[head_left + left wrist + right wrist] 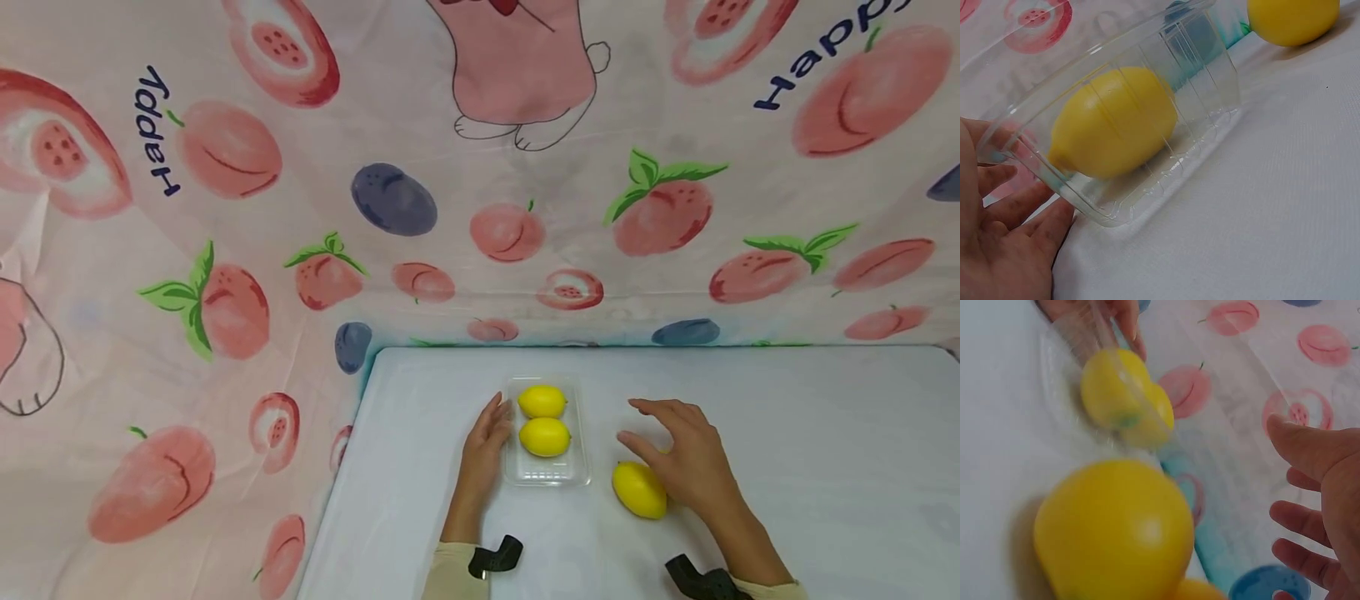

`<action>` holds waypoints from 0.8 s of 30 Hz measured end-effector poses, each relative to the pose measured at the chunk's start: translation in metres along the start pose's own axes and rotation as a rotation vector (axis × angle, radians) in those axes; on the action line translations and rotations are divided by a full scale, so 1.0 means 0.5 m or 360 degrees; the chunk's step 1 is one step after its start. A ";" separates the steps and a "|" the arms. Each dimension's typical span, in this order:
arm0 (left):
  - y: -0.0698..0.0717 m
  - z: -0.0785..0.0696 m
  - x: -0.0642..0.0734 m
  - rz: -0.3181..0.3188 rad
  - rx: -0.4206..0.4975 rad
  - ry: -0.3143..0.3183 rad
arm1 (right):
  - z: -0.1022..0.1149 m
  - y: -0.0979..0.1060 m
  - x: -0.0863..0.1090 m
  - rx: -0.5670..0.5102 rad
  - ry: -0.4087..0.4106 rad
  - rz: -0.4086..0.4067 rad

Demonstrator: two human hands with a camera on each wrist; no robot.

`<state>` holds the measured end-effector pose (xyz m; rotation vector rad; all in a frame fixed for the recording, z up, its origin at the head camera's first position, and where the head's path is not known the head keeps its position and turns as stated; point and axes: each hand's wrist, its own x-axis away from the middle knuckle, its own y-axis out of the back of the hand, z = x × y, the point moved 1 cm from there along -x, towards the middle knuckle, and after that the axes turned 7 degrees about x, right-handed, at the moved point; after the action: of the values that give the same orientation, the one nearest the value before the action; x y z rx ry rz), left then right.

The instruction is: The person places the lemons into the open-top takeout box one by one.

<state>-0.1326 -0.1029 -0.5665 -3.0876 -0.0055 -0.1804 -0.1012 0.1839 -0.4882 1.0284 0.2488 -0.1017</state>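
Note:
Two yellow lemons (543,437) lie one behind the other in a clear plastic container (547,477). My left hand (480,458) is at the container's left side, its fingers loosely extended against the wall, as the left wrist view shows. On the table right of the container lies another lemon (637,490). My right hand (693,467) is above and beside that lemon, thumb and fingers spread apart with nothing between them. In the right wrist view, a sliver of a further yellow thing (1197,591) shows behind the near lemon (1113,528); most of it is hidden.
A white-covered table (840,467) carries everything. Behind it and along its left side hangs a pink fruit-print cloth (450,308). Black wrist straps (497,557) sit on both sleeves.

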 end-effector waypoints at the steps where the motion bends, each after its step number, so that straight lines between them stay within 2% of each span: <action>1: 0.000 0.002 0.000 0.0000 -0.0002 0.0005 | -0.010 0.003 0.007 -0.0002 0.0008 -0.0033; 7: 0.003 0.003 0.000 0.0001 0.0009 0.0018 | -0.052 0.007 0.044 -0.0012 -0.0007 -0.0160; 13: 0.002 0.000 0.000 -0.0005 0.0029 0.0006 | -0.088 0.003 0.066 -0.0029 -0.0107 -0.0158; 19: 0.000 0.006 0.002 -0.0012 0.0031 0.0019 | -0.110 0.002 0.091 0.0032 -0.0233 0.0000; 24: 0.001 0.003 0.002 -0.0006 0.0028 0.0008 | -0.118 -0.005 0.107 0.0072 -0.0311 0.0198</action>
<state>-0.1314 -0.1033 -0.5681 -3.0696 -0.0131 -0.1871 -0.0594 0.2351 -0.5328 1.0685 0.0044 -0.0946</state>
